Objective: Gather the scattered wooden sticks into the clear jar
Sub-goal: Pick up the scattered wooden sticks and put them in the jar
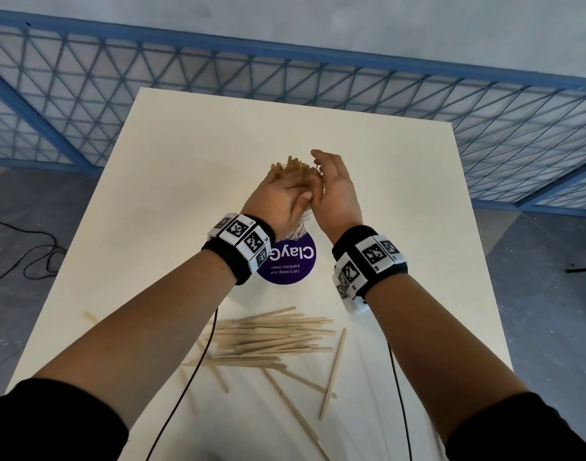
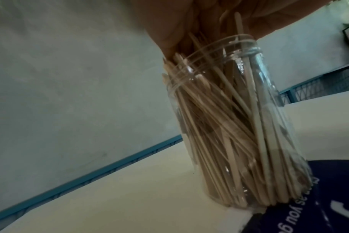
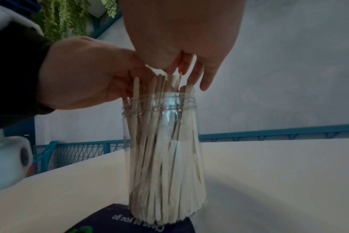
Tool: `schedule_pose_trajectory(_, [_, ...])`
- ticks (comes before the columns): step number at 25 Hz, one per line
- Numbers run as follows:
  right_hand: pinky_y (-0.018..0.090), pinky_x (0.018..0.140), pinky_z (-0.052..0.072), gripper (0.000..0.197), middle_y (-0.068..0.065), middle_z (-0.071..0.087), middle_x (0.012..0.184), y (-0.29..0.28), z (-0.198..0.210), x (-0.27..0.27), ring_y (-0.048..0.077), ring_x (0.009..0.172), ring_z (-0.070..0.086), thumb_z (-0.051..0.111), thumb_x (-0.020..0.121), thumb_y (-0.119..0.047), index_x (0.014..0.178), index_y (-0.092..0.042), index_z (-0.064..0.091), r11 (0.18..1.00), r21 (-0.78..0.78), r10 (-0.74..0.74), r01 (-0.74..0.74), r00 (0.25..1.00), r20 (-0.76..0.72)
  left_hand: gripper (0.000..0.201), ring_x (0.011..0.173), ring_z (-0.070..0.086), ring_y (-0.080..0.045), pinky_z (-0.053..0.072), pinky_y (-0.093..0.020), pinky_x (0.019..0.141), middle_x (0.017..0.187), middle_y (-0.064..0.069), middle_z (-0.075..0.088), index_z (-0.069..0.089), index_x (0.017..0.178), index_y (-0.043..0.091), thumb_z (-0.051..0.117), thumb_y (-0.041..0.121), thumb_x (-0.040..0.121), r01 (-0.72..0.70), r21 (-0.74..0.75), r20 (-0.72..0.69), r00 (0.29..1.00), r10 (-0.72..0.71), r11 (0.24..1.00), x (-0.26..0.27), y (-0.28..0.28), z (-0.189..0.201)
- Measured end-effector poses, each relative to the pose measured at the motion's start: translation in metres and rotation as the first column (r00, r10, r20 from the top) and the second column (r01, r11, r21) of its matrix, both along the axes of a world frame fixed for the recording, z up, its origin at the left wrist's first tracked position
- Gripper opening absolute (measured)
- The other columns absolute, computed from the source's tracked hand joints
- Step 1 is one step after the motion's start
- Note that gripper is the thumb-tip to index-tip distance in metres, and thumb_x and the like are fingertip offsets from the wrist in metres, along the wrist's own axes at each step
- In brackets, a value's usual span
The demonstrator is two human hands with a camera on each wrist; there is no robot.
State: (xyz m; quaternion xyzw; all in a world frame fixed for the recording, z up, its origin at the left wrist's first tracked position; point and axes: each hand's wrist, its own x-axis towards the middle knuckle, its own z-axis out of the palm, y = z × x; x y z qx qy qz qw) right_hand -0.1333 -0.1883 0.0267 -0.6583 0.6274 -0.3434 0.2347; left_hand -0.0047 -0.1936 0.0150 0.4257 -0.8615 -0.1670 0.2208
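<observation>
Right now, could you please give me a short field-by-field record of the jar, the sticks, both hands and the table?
jar: clear ribbed-neck jar, upright, base partly on a round purple sticker
sticks in jar: thin pale wooden sticks, packed, tips above the rim
left hand: at the jar mouth, fingers among the stick tips
right hand: over the mouth, fingers extended down to the tips
loose sticks: pile of wooden sticks on the near side
table: white rectangular tabletop
</observation>
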Motion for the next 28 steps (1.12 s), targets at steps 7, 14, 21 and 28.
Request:
schedule_pose_trajectory(7, [0.023,0.099,0.039,0.036,0.019,0.059,0.12,0.013,-0.01,-0.005,0.03,0.114,0.055,0.04,0.089,-0.003,0.121,0.0,0.057,0.995,-0.099,-0.011,0.009,1.0,-0.025,0.062,0.141,0.03,-0.026,0.01,-0.049,0.116,0.148,-0.009,0.04,0.041,0.139,0.011,0.016,0.039,0.091,0.004,0.041,0.2,0.98,-0.012,0.999,0.002,0.005,0.006])
schedule_pose_trajectory(14, [0.026,0.088,0.041,0.028,0.015,0.052,0.118,0.103,-0.023,-0.014,0.03,0.11,0.052,0.048,0.087,-0.005,0.112,-0.006,0.059,0.988,0.086,-0.124,0.13,0.99,-0.07,0.03,0.106,0.058,-0.033,0.046,-0.041,0.091,0.116,-0.016,0.058,0.063,0.109,0.006,0.047,0.02,0.089,-0.284,0.083,-0.085,0.953,0.291,0.955,0.036,0.069,-0.013])
schedule_pose_trajectory(21, [0.04,0.094,0.043,0.062,0.017,0.04,0.128,0.211,-0.061,-0.009,0.035,0.12,0.044,0.065,0.081,-0.035,0.125,0.0,0.038,0.634,0.703,0.006,0.322,0.907,-0.421,0.049,0.129,0.039,-0.025,0.036,-0.041,0.106,0.143,-0.001,0.04,0.043,0.136,0.025,0.056,0.031,0.088,-0.257,0.478,0.481,0.877,-0.005,0.84,0.07,0.154,-0.061])
schedule_pose_trajectory(28, [0.038,0.088,0.049,0.027,0.021,0.057,0.119,0.221,-0.063,0.013,0.035,0.11,0.057,0.043,0.088,0.004,0.114,0.002,0.048,0.691,0.632,-0.129,0.351,0.92,-0.37,0.033,0.119,0.05,-0.029,0.04,-0.038,0.1,0.127,-0.01,0.054,0.054,0.122,0.013,0.044,0.007,0.091,-0.328,0.47,0.48,0.874,0.074,0.82,0.047,0.16,-0.066])
